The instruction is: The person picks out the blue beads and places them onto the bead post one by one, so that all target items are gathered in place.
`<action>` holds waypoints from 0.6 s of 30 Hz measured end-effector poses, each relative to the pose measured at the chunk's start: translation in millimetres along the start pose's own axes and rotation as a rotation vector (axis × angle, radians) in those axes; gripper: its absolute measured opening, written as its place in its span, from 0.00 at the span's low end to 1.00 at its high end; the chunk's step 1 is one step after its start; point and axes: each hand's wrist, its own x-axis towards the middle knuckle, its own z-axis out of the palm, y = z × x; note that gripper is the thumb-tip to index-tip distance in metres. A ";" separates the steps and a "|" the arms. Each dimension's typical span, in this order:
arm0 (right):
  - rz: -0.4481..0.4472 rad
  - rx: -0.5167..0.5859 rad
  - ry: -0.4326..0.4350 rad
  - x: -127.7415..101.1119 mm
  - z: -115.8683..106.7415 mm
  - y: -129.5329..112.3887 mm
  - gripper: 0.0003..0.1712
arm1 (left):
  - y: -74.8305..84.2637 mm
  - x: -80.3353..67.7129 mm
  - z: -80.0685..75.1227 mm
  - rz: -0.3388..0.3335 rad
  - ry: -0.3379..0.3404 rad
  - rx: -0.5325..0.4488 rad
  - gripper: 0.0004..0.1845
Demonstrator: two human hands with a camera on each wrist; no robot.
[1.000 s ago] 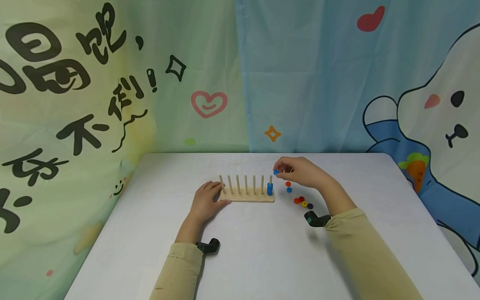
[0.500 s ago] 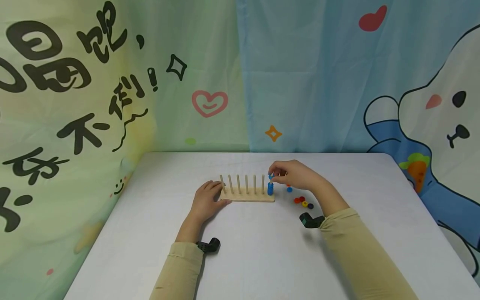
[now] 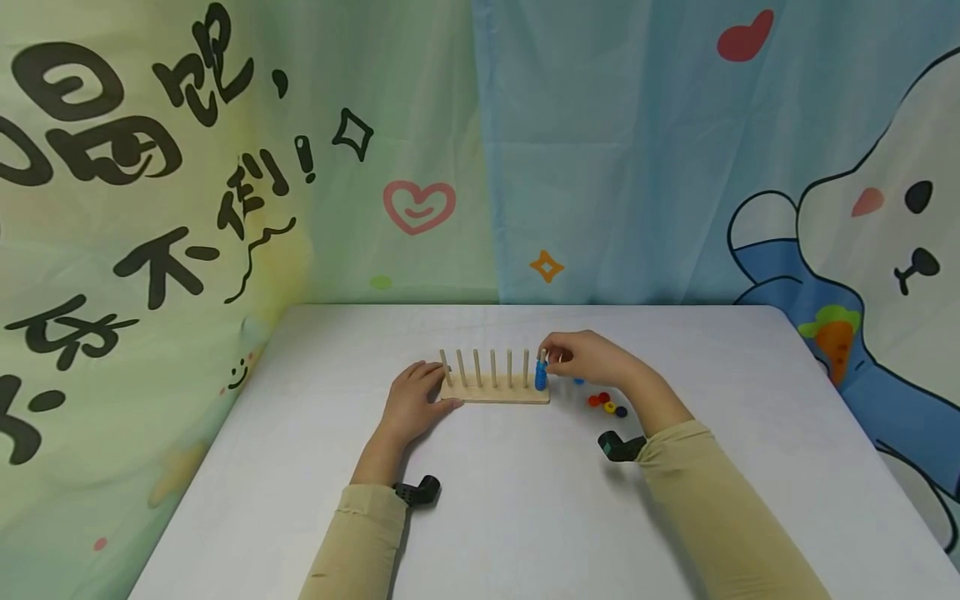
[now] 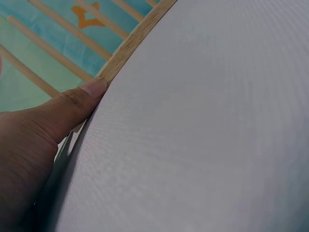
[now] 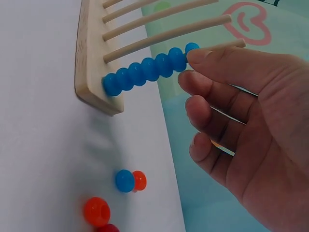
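A wooden peg rack (image 3: 495, 395) with a row of upright pegs stands on the table. Its left end is held by my left hand (image 3: 412, 404), thumb (image 4: 91, 89) along the front edge of the base; the other fingers are partly hidden behind. Several blue beads (image 5: 149, 69) are stacked on the rightmost peg. At the top of that stack, my right hand (image 3: 588, 357) pinches one more blue bead (image 5: 191, 47) between thumb and index finger, and this bead is around the peg. The remaining fingers of that hand are loosely bent and touch nothing.
Right of the rack lie a loose blue bead (image 5: 125, 181) and an orange one (image 5: 140, 180) behind it. Closer to me are another orange bead (image 5: 96, 211), a red (image 3: 603, 397), a yellow (image 3: 610, 407) and a dark one (image 3: 621, 412). A printed curtain (image 3: 637, 167) hangs behind the table.
My right hand has moved left, then down, bringing the blue bead from beside the rightmost peg onto it and close to the stack. The left hand stays still on the rack.
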 end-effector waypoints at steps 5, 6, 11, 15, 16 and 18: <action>-0.008 0.001 0.003 -2.1 0.3 4.3 0.14 | 0.6 0.2 -0.5 -0.004 -0.003 -0.004 0.37; -0.004 0.003 0.006 -2.5 0.3 6.1 0.14 | 0.8 0.2 -0.7 -0.004 -0.002 -0.003 0.37; 0.044 0.025 0.013 -6.0 -1.8 19.4 0.13 | 2.1 0.3 -1.8 -0.003 0.001 0.003 0.37; 0.119 0.014 -0.014 -8.5 -1.4 34.5 0.11 | 3.1 0.3 -2.5 -0.006 0.001 0.007 0.37; 0.143 0.009 -0.023 -8.5 -0.4 38.8 0.11 | 3.2 0.3 -2.5 -0.006 0.000 0.007 0.37; 0.183 0.001 -0.041 -8.2 1.5 47.2 0.10 | 2.9 0.3 -2.2 -0.006 0.000 0.009 0.37</action>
